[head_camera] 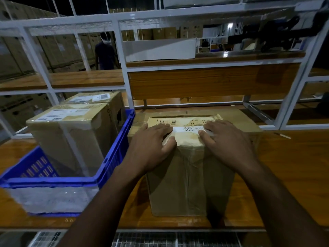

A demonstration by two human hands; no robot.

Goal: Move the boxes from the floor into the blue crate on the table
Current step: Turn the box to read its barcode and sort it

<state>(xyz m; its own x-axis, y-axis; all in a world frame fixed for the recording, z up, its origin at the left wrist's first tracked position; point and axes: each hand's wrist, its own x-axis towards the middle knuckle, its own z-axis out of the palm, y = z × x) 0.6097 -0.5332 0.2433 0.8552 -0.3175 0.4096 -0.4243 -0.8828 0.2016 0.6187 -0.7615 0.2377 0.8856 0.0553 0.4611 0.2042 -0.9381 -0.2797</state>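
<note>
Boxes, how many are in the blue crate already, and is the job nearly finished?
Done: two boxes stand in the blue crate, the near box and the far box. In hand: a third box stands on the table beside the crate, with the left hand and right hand resting flat on its top. Left: putting it in the crate. The floor is out of view, so more may wait.

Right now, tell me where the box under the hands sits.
The box stands on the wooden table, right of the blue crate, outside it, both hands flat on top.
</note>
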